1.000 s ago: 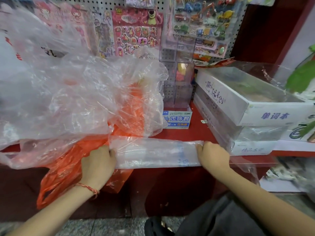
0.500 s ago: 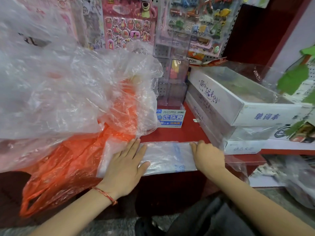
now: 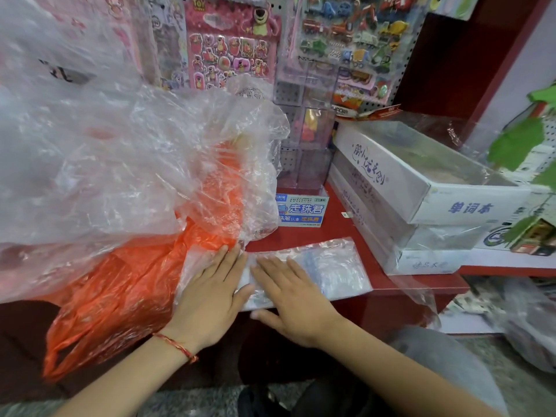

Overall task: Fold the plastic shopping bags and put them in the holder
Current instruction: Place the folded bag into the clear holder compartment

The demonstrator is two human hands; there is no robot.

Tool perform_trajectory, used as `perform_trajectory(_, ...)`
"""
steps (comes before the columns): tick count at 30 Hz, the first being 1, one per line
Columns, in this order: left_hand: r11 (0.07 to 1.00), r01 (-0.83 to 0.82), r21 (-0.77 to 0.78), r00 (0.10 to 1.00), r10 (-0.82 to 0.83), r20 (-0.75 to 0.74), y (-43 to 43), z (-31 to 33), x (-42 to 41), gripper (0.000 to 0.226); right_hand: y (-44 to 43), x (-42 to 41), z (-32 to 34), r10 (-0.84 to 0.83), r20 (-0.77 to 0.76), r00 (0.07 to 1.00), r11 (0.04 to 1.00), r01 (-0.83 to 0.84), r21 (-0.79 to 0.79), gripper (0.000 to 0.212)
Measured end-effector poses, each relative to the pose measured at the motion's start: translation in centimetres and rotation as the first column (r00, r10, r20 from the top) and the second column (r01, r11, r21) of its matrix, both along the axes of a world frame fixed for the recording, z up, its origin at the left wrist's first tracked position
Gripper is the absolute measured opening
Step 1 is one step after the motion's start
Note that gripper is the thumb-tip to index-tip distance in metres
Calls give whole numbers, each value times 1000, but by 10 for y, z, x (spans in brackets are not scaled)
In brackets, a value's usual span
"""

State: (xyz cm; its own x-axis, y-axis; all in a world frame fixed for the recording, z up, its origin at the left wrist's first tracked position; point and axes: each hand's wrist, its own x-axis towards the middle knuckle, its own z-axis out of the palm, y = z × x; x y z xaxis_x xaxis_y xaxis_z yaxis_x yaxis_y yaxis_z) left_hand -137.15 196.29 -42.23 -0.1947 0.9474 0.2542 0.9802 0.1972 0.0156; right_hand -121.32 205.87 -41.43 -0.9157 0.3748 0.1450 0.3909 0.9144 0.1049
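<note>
Head view: left hand (image 3: 210,299) and right hand (image 3: 296,296), fingers straight, press flat a crinkly clear folded bag (image 3: 328,266).

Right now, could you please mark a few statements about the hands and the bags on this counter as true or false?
1. The left hand and the right hand both lie flat on the folded clear bag. True.
2. The orange bag lies to the right of the folded clear bag. False: it lies to its left, partly under the heap of crumpled clear bags.
3. A red string bracelet sits on the left wrist. True.
4. The right hand grips the blue-and-white box. False: the box stands untouched further back on the red counter.
5. White boxes are stacked at the counter's right. True.
</note>
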Motion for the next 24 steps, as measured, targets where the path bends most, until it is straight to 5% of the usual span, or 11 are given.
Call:
perform_trajectory(4, 999, 23, -33, 999, -24, -21, -13, 2, -14, 68, 29, 33, 9, -49, 116, 992, 993, 61, -101, 92)
perform_trajectory(11, 1000, 8, -9, 998, -8, 61, -43, -1, -40, 91, 50, 54, 2, -127, 66, 990, 991, 129, -34, 79)
perform_trajectory(16, 999, -3, -48, 1000, 3, 1, -42, 1, -37, 105, 57, 56, 2, -167, 23, 986, 972, 168, -163, 112)
perform_trajectory(20, 1000, 28, 9, 999, -28, 28, -41, 5, -34, 112, 54, 66, 18, -332, 219, 917, 920, 366, -138, 149)
perform_trajectory(22, 999, 25, -46, 1000, -25, 1, -44, 12, -33, 115, 48, 73, 28, -392, 268, 880, 898, 430, -97, 151)
perform_trajectory(24, 997, 71, 43, 997, -70, -26, -46, 23, -31, 111, 40, 73, 36, -332, 186, 925, 943, 319, 97, 137)
